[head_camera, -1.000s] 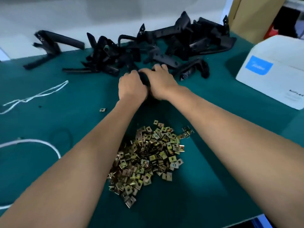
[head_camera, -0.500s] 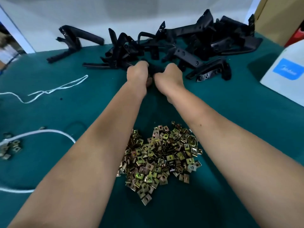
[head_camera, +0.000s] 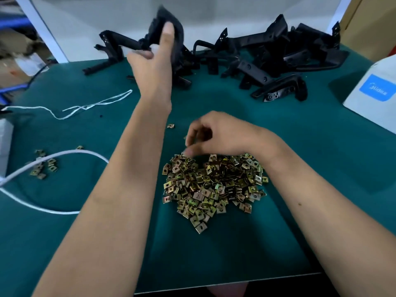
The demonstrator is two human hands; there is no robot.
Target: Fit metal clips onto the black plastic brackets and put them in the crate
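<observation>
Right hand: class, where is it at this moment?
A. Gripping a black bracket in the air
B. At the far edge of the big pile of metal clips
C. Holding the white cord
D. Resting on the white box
B: the right hand has its fingertips down at the far edge of the metal clips, while the left hand holds up a black bracket.

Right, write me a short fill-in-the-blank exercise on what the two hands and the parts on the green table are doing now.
1. The left hand holds a black plastic ____ raised above the green table.
2. The right hand reaches into the heap of brass-coloured metal ____.
3. A white cardboard box with a ____ label sits at the table's right edge.

Missing words: bracket; clips; blue
</observation>
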